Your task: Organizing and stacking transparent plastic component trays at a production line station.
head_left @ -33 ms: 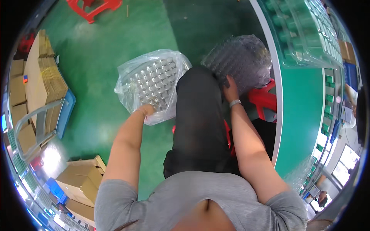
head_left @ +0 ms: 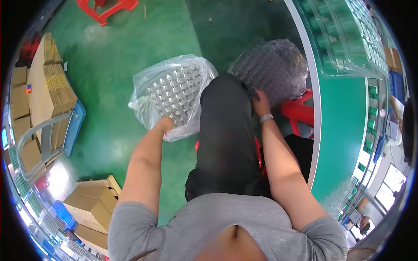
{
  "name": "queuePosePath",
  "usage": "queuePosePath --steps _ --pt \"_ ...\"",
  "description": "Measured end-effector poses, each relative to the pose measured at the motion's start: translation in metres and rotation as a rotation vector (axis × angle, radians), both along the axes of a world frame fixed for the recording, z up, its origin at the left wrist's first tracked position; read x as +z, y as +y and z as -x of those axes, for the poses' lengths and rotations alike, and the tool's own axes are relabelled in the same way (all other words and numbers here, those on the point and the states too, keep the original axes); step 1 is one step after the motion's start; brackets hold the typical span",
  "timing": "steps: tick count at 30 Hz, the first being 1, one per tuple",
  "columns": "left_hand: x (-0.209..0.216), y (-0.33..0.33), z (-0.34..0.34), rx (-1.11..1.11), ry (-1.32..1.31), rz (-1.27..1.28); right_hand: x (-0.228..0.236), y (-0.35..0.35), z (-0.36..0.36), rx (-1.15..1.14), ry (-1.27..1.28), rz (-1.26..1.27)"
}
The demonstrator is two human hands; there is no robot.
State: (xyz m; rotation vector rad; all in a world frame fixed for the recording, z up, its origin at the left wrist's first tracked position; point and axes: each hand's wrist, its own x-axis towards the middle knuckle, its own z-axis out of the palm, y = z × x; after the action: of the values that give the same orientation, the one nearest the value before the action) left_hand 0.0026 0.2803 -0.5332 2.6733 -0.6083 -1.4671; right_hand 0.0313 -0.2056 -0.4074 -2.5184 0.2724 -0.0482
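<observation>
A clear plastic bag [head_left: 141, 102] lies at the centre left, beyond my left arm. Inside it, several rows of small, shiny, silvery round pieces [head_left: 176, 89] stand closely packed. My left hand [head_left: 164, 124] reaches into the near edge of this bag, by the closest row; its fingers are hidden among the pieces and film. Beside my right knee, my right hand [head_left: 261, 104] has a finger stretched forward, at the near edge of a second plastic-wrapped bundle [head_left: 272, 69]. That bundle looks dark and has a bumpy, gridded surface. It rests above a red stool [head_left: 298, 111].
A pale-edged green table [head_left: 339, 139] runs along my right, carrying clear trays of green-and-white round pieces [head_left: 344, 37]. Flattened cartons [head_left: 54, 89] stand on a blue trolley [head_left: 77, 126] at left. Cardboard boxes [head_left: 93, 202] sit lower left; another red stool [head_left: 106, 11] is at the far left.
</observation>
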Motion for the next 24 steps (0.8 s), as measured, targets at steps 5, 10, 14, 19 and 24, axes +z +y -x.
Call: queuePosePath --steps 5,10,14,19,24 --pt "-0.004 -0.006 0.015 1.172 -0.182 -0.087 0.011 -0.005 0.048 -0.094 0.324 -0.196" --pt "-0.051 -0.004 0.047 1.203 -0.219 0.145 -0.006 -0.009 0.079 -0.088 0.519 -0.237" --pt "-0.020 -0.015 0.043 1.222 -0.352 0.054 0.006 -0.011 0.096 0.023 0.498 -0.193" --pt "0.003 -0.019 0.042 1.043 -0.465 -0.006 0.001 -0.017 0.106 -0.100 0.505 -0.373" --pt "0.059 -0.013 0.026 1.043 -0.631 0.300 0.022 -0.007 0.090 -0.022 0.410 -0.210"
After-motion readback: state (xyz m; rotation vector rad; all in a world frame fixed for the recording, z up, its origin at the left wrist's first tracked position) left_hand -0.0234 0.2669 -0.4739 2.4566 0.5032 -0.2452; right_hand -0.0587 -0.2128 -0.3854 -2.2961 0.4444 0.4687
